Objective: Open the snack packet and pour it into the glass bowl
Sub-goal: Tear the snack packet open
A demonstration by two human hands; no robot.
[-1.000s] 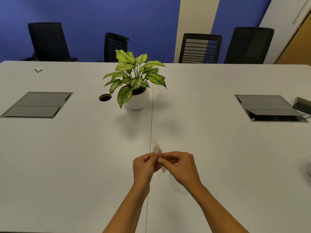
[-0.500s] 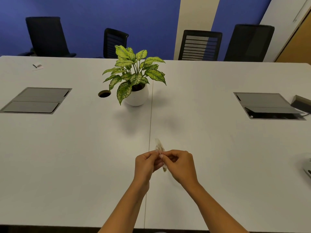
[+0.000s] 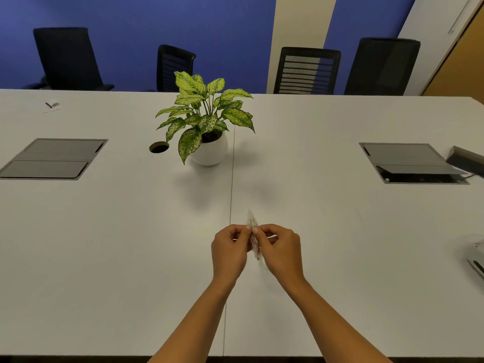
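A small clear snack packet (image 3: 253, 223) is held edge-on above the white table (image 3: 131, 244), in front of me at the centre. My left hand (image 3: 229, 251) pinches its top edge from the left. My right hand (image 3: 281, 251) pinches the same edge from the right, thumbs nearly touching. The packet's lower part hangs between the two hands and is partly hidden by the fingers. No glass bowl is in view.
A potted plant in a white pot (image 3: 208, 150) stands beyond the hands, next to a round cable hole (image 3: 159, 147). Grey cable hatches (image 3: 52, 158) (image 3: 408, 162) lie left and right. A white device (image 3: 478, 259) sits at the right edge. Black chairs line the far side.
Both hands stay on the packet and have barely moved relative to each other. The view has tilted slightly, so the table and hands sit a little differently in frame.
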